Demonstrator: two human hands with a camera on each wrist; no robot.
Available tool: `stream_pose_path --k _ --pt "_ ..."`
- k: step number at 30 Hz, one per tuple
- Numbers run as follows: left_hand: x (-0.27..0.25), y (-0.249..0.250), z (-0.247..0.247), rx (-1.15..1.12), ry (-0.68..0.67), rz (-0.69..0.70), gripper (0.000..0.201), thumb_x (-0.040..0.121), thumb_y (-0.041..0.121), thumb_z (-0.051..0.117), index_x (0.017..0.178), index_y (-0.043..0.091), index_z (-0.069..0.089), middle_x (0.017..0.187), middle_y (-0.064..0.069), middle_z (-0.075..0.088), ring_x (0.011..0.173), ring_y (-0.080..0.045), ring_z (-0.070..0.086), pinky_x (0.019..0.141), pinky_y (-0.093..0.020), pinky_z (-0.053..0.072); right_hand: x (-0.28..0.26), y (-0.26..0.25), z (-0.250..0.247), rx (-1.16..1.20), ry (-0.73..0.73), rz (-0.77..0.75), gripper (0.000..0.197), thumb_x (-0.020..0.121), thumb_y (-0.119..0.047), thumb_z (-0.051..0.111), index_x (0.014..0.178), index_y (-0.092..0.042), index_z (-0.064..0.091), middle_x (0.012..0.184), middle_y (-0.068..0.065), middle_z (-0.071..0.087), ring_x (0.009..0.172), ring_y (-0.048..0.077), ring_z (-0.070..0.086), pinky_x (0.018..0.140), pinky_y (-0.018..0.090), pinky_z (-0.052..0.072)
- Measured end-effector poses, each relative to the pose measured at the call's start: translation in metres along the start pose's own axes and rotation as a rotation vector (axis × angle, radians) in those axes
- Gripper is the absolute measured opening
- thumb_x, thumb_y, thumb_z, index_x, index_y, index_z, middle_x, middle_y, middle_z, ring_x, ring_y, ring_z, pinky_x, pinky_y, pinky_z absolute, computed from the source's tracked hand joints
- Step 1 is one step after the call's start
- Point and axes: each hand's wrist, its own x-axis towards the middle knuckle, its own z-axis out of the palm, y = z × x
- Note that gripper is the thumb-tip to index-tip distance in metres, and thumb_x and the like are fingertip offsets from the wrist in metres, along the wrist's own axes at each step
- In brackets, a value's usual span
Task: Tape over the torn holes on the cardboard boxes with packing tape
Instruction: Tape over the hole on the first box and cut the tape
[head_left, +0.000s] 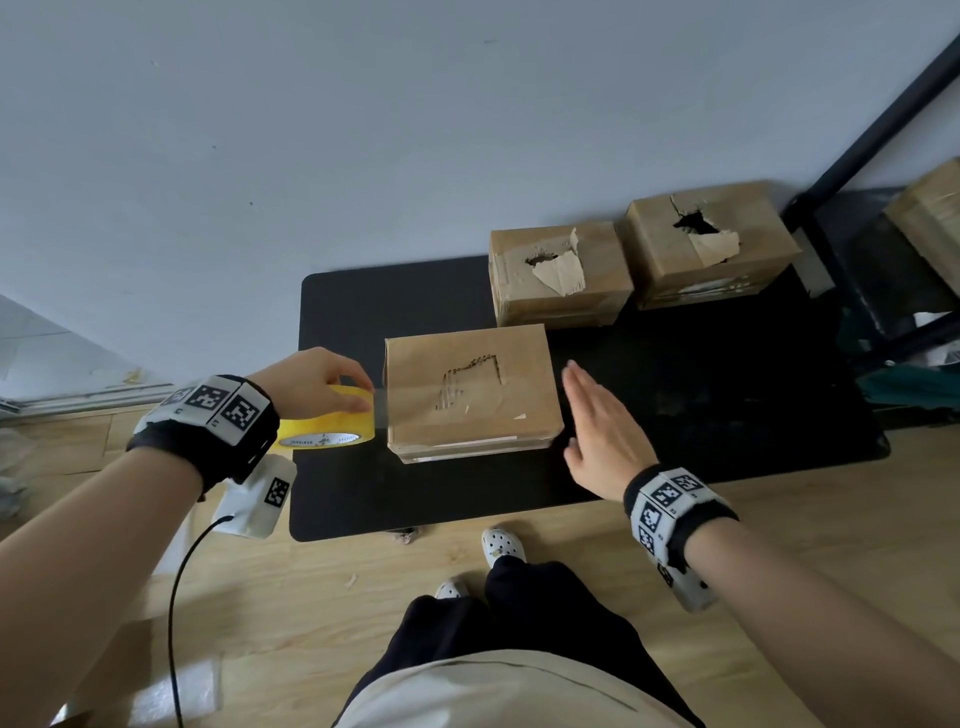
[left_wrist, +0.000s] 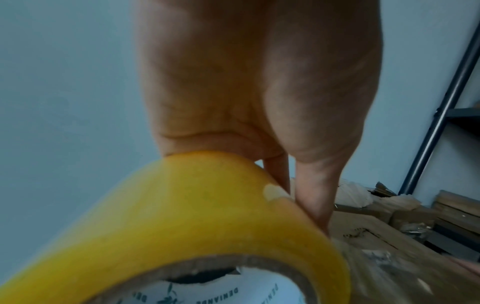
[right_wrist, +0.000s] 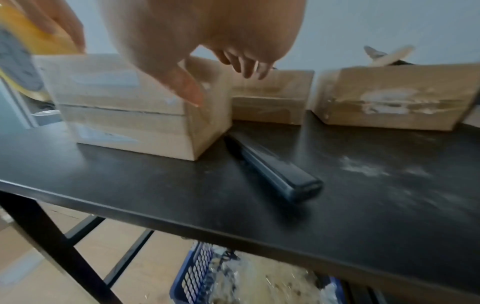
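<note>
A cardboard box (head_left: 470, 389) with a taped-over tear on top stands at the front of the black table (head_left: 701, 389). My left hand (head_left: 317, 382) grips a yellow roll of packing tape (head_left: 332, 423) (left_wrist: 182, 216) just left of the box, and a clear strip runs from the roll onto the box's left edge. My right hand (head_left: 597, 421) (right_wrist: 194, 61) hovers flat and empty beside the box's right side (right_wrist: 130, 107). Two more boxes, one (head_left: 558, 273) and another (head_left: 709, 241), stand behind with open torn holes and loose flaps.
A dark utility knife (right_wrist: 272, 170) lies on the table right of the near box. A black metal shelf frame (head_left: 872, 135) holding another box stands at the right. A blue basket (right_wrist: 202, 273) sits under the table. The wall is close behind.
</note>
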Motion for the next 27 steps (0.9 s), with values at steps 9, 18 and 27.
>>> stream_pose_path --k 9,18,27 --pt "-0.003 0.006 -0.005 -0.053 -0.049 0.057 0.022 0.09 0.023 0.057 0.111 0.024 0.064 0.106 0.009 0.061 0.099 -0.009 0.054 0.085 -0.02 0.034 0.014 0.02 0.021 -0.053 -0.136 0.275 0.038 0.094 -0.031 0.057 0.122 -0.006 0.052 0.12 0.011 0.052 0.109 0.025 0.053 0.084 0.033 0.048" --pt "-0.002 0.009 -0.005 -0.028 -0.105 0.054 0.027 0.091 0.016 0.054 0.116 0.026 0.058 0.11 0.011 0.056 0.101 -0.009 0.051 0.086 -0.02 0.033 0.016 0.025 0.006 0.061 -0.228 0.433 0.033 0.096 -0.023 0.055 0.12 -0.001 0.049 0.121 0.015 0.048 0.103 0.031 0.057 0.073 0.03 0.041" --pt "0.0 0.01 -0.004 0.056 -0.139 0.052 0.031 0.091 0.014 0.051 0.121 0.025 0.056 0.118 0.007 0.054 0.103 -0.009 0.045 0.089 -0.02 0.031 0.005 0.014 -0.069 0.547 -0.043 0.422 0.031 0.094 -0.024 0.057 0.121 -0.009 0.052 0.106 0.007 0.063 0.096 0.027 0.063 0.085 0.038 0.05"
